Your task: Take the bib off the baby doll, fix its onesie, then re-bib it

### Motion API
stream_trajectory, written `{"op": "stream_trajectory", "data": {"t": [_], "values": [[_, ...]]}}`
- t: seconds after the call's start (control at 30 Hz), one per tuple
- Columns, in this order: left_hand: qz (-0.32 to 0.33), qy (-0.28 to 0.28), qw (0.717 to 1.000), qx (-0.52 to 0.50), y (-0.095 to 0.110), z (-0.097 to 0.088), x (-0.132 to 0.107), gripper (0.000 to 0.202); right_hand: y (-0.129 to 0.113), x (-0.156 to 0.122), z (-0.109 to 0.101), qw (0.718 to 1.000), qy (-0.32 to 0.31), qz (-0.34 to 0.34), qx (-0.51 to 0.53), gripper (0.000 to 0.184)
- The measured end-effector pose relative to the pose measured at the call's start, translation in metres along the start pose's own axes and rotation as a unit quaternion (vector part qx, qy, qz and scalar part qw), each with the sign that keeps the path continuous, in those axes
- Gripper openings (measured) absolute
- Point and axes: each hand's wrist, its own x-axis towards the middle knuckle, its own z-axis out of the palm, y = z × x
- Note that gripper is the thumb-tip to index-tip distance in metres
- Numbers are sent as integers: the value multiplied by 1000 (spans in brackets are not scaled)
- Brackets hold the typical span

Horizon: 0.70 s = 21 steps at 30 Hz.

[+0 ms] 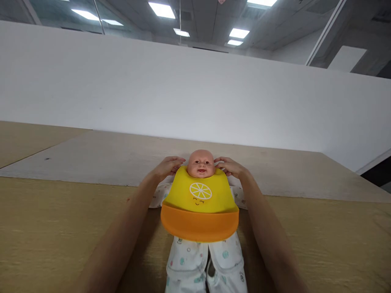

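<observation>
A baby doll (200, 162) lies on its back on the wooden worktop (55, 228), near the worktop's front edge and about midway along it, head pointing toward the white wall (183, 89) behind. It wears a white printed sleepsuit (186, 260), and a silicone bib (200, 203) covers its chest: yellow above, with a smiling lemon slice drawn on it, and an orange catch pocket curling out along the lower rim.

The person's two bare arms reach forward on either side of the doll. The left hand (167, 166) sits at the doll's neck beside the head, fingers curled in around the top corner of the bib on that side; whether it grips the strap or only touches it, I cannot tell, since the fingertips go behind the head. The right hand (230, 166) mirrors it on the other side, fingers bent and touching the bib's collar just beside the doll's cheek, the grip likewise hidden.

A paler board (106, 156) lies on the worktop further back, reaching the wall.
</observation>
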Motion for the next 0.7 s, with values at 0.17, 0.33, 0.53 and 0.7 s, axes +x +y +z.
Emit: {"op": "stream_trajectory", "data": {"t": [0.17, 0.33, 0.53, 0.7], "values": [[-15, -21, 999, 25, 4, 4, -6, 53, 7, -2, -5, 1000, -21, 11, 1, 67], [2, -19, 1000, 24, 10, 8, -13, 51, 17, -2, -8, 999, -9, -1, 36, 66], [9, -20, 1000, 15, 13, 8, -15, 46, 29, 4, -11, 998, -25, -22, 59, 60], [22, -15, 1000, -3, 16, 8, -20, 45, 28, -3, -5, 992, -9, -20, 125, 63]]}}
